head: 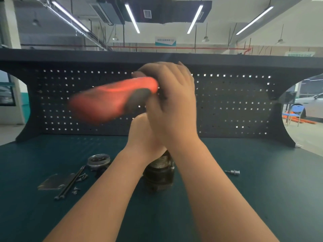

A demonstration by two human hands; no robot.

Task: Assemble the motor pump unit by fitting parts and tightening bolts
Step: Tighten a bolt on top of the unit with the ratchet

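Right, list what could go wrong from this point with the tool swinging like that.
1. The red-handled tool is blurred mid-swing in the right hand; it could slip off and strike the left hand just below.
2. The motor body stands upright, steadied only by that left hand, so it could tip.
3. A jolt could scatter the loose screws and long bolts beside it.

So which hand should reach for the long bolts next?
Left, probably. The long bolts lie on the mat left of the motor, on the left hand's side. The right hand grips the red tool, so it is busy; what the left hand holds is hidden.
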